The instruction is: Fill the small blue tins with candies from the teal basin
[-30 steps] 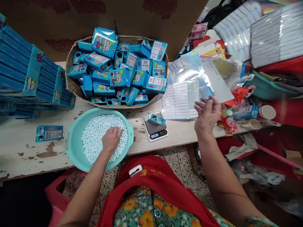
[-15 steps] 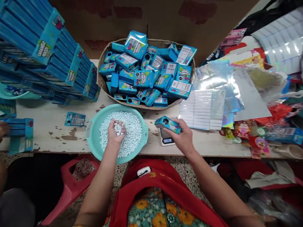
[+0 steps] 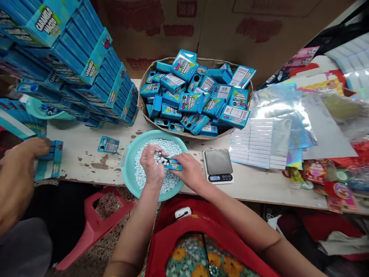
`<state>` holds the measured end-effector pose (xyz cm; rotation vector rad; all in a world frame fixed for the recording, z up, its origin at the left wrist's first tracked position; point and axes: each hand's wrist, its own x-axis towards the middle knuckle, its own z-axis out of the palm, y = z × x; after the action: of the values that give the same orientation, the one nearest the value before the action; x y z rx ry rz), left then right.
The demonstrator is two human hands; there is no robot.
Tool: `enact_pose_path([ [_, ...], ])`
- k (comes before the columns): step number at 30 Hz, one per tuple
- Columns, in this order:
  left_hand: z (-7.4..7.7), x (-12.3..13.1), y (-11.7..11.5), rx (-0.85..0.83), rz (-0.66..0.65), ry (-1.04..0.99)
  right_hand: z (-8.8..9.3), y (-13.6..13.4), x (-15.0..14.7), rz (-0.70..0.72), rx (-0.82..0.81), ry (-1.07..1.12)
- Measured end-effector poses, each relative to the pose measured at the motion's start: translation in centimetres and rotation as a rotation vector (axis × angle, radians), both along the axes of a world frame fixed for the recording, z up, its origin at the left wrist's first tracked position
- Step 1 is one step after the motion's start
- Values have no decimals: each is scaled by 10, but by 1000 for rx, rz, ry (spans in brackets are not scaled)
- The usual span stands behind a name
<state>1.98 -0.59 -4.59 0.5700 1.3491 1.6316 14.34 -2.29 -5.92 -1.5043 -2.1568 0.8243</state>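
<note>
My left hand (image 3: 152, 165) is cupped around a small heap of white candies (image 3: 159, 157). It is over a turquoise basin (image 3: 126, 173), which holds many more of the same round candies. In my right hand (image 3: 188, 169) is a small blue candy box (image 3: 174, 164), tilted so that one end meets the candies in my left palm. Part of the box is covered by my fingers. Just right of my right hand lies a digital scale (image 3: 219, 163) with a lit display and a bare grey plate.
Behind the basin, a cardboard tray (image 3: 141, 104) is heaped with blue boxes. Tall stacks of filled display cartons (image 3: 95, 73) stand left, near a flat blue box (image 3: 108, 145). A co-worker's hand (image 3: 20, 173) is at far left. Label sheets (image 3: 259, 142) lie right.
My right hand has carried the box left from above the scale to my left hand over the basin. The co-worker's hand has come further into view at the left.
</note>
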Motion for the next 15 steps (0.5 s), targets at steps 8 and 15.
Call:
enact_pose_path([
  [8, 6, 0, 4, 44, 53, -106, 1, 1, -5, 10, -3, -33],
  [15, 12, 3, 8, 24, 80, -189, 3, 6, -5, -3, -31, -23],
])
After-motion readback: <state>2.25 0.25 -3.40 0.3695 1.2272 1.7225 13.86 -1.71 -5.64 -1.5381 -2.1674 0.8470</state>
